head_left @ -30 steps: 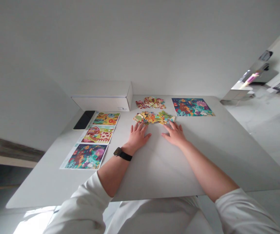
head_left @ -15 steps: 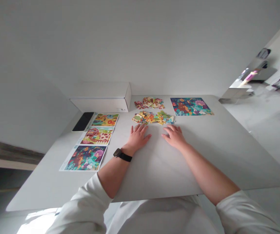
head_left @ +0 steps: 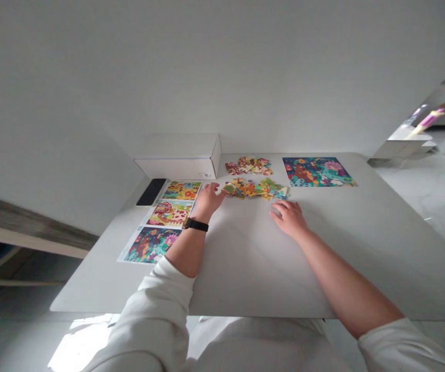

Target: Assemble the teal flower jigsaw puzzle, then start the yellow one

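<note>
Beside the left end of the near pile of jigsaw pieces [head_left: 256, 189] is my left hand [head_left: 209, 199], its thumb and fingers apart. I cannot tell whether a fingertip touches the end piece. A dark watch is on that wrist. My right hand [head_left: 290, 217] rests on the table just in front of the pile's right end, fingers spread and holding nothing. Behind the near pile lies a second pile of pieces [head_left: 249, 165], mostly red and cream. At the back right a finished-looking sea-scene puzzle [head_left: 317, 172] lies flat.
On the left a printed sheet [head_left: 170, 213] shows three pictures: animals, a farm and a sea scene. A black phone [head_left: 151, 192] lies by its top corner. Behind it a white box [head_left: 176, 166] stands against the wall. The white table [head_left: 253, 268] ends near my body.
My left hand has moved forward and left, off its flat rest, to the left end of the near pile. My right hand stays in front of the pile. The view has turned slightly left.
</note>
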A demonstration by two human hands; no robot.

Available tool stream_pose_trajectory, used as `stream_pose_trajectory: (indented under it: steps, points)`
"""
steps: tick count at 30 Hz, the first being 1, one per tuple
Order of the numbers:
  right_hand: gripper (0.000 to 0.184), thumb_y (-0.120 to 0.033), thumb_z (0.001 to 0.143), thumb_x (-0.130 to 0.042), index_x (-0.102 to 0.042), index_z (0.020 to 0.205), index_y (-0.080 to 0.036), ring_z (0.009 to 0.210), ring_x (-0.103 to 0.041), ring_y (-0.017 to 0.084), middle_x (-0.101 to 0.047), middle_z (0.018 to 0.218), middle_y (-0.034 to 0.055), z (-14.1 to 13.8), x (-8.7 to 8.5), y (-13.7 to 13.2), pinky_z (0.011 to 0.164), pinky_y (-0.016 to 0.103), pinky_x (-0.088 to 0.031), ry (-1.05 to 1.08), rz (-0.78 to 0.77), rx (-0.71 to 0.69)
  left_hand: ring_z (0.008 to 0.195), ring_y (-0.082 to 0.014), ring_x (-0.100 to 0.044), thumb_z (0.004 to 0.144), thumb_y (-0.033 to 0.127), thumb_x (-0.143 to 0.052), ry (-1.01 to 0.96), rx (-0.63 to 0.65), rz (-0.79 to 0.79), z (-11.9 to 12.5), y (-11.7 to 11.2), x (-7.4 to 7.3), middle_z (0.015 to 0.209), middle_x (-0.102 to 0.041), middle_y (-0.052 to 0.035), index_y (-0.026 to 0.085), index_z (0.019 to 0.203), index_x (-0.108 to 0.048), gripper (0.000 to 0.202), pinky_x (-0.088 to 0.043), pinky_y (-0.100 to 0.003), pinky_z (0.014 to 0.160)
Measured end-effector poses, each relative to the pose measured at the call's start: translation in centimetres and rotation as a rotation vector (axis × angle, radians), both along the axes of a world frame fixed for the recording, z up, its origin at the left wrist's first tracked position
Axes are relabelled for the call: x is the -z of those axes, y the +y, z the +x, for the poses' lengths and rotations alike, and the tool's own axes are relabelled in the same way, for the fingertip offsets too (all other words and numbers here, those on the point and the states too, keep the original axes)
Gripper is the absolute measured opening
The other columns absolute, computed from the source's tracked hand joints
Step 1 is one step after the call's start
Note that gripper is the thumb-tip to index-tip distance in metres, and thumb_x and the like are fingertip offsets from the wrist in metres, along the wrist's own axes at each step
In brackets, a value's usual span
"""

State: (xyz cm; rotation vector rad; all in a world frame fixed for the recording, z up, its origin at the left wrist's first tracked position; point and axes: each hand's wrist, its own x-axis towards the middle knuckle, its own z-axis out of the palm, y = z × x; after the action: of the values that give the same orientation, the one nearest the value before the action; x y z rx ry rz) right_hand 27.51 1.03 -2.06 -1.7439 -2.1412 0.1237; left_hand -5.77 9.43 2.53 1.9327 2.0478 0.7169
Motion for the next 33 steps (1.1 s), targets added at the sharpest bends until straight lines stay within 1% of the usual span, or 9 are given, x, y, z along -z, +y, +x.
stream_pose_trajectory:
  steps: [5, 10, 13, 17, 20, 23, 25, 28, 33]
  points:
    - [0.038, -0.042, 0.108, -0.057, -0.076, 0.138, -0.028, 0.139, -0.062, 0.037, -0.071, 0.149, 0.0132, -0.1, 0.0, 0.1, 0.126, 0.066, -0.036, 0.005, 0.019, 0.005, 0.13, -0.0403, -0.067, 0.097, 0.051, -0.074, 0.122, -0.006, -0.042, 1.1, 0.0, 1.0, 0.137, -0.073, -0.0191, 0.023, 0.127, -0.078, 0.042, -0.051, -0.048, 0.107]
    - [0.038, -0.041, 0.108, -0.057, -0.075, 0.138, -0.026, 0.138, -0.063, 0.037, -0.072, 0.148, 0.0132, -0.1, -0.1, 0.1, 0.127, 0.067, -0.034, 0.022, 0.014, 0.006, 0.129, -0.0383, -0.066, 0.091, 0.041, -0.08, 0.083, -0.012, 0.002, 1.0, -0.2, 1.4, 0.137, -0.073, -0.0172, 0.024, 0.126, -0.075, 0.039, -0.051, -0.047, 0.106]
    - [0.037, -0.04, 0.107, -0.058, -0.075, 0.137, -0.025, 0.139, -0.063, 0.037, -0.071, 0.149, 0.0136, -0.2, -0.2, 0.0, 0.127, 0.067, -0.034, 0.039, 0.005, -0.001, 0.123, -0.0337, -0.068, 0.088, 0.031, -0.08, 0.001, 0.015, 0.043, 1.1, -0.5, 1.3, 0.129, -0.075, -0.0137, 0.024, 0.117, -0.071, 0.031, -0.052, -0.043, 0.104]
    - [0.038, -0.038, 0.105, -0.059, -0.074, 0.137, -0.024, 0.14, -0.062, 0.038, -0.071, 0.15, 0.0139, -0.2, -0.2, -0.2, 0.127, 0.07, -0.034, 0.058, -0.001, -0.002, 0.098, -0.0241, -0.07, 0.087, 0.021, -0.077, -0.263, 0.036, 0.067, 1.6, -0.8, 0.6, 0.101, -0.076, -0.0061, 0.023, 0.097, -0.064, 0.016, -0.052, -0.035, 0.091]
    - [0.039, -0.036, 0.104, -0.059, -0.074, 0.137, -0.024, 0.139, -0.063, 0.038, -0.073, 0.147, 0.0145, -0.3, -0.6, -0.3, 0.127, 0.068, -0.035, 0.104, 0.039, -0.02, 0.083, -0.0185, -0.068, 0.083, 0.025, -0.08, -0.659, 0.001, 0.04, 2.6, -1.2, -0.5, 0.085, -0.071, -0.0009, 0.023, 0.09, -0.058, 0.023, -0.051, -0.03, 0.08]
    - [0.039, -0.039, 0.103, -0.058, -0.076, 0.133, -0.023, 0.135, -0.065, 0.035, -0.076, 0.14, 0.0159, -0.8, -1.5, -0.6, 0.123, 0.058, -0.045, 0.263, 0.081, -0.096, 0.079, -0.0151, -0.069, 0.078, 0.035, -0.087, -1.101, 0.096, -0.098, 4.0, -3.0, -1.5, 0.086, -0.071, 0.0013, 0.023, 0.097, -0.059, 0.036, -0.051, -0.026, 0.073]
    - [0.039, -0.044, 0.102, -0.058, -0.076, 0.13, -0.023, 0.127, -0.069, 0.033, -0.078, 0.134, 0.0152, -1.6, -2.2, -1.1, 0.112, 0.051, -0.055, 0.443, 0.055, -0.144, 0.08, -0.0129, -0.069, 0.075, 0.04, -0.091, -1.277, 0.191, -0.184, 5.1, -5.1, -1.6, 0.091, -0.071, 0.0013, 0.023, 0.099, -0.06, 0.043, -0.052, -0.024, 0.074]
    - [0.044, -0.057, 0.101, -0.059, -0.073, 0.127, -0.024, 0.102, -0.075, 0.027, -0.08, 0.116, 0.0101, -3.1, -2.9, -2.3, 0.087, 0.04, -0.061, 0.728, -0.108, -0.187, 0.084, -0.0127, -0.07, 0.074, 0.044, -0.094, -1.367, 0.227, -0.25, 6.5, -8.6, -0.7, 0.092, -0.071, 0.001, 0.022, 0.096, -0.059, 0.048, -0.055, -0.026, 0.08]
    - [0.048, -0.072, 0.094, -0.065, -0.066, 0.092, -0.025, 0.07, -0.06, 0.018, -0.066, 0.075, -0.0012, -5.0, -2.7, -3.4, 0.063, 0.028, -0.047, 0.906, -0.273, -0.157, 0.086, -0.0158, -0.071, 0.066, 0.048, -0.102, -1.369, 0.273, -0.44, 8.0, -11.4, 1.3, 0.092, -0.073, -0.0018, 0.02, 0.096, -0.064, 0.056, -0.057, -0.03, 0.081]
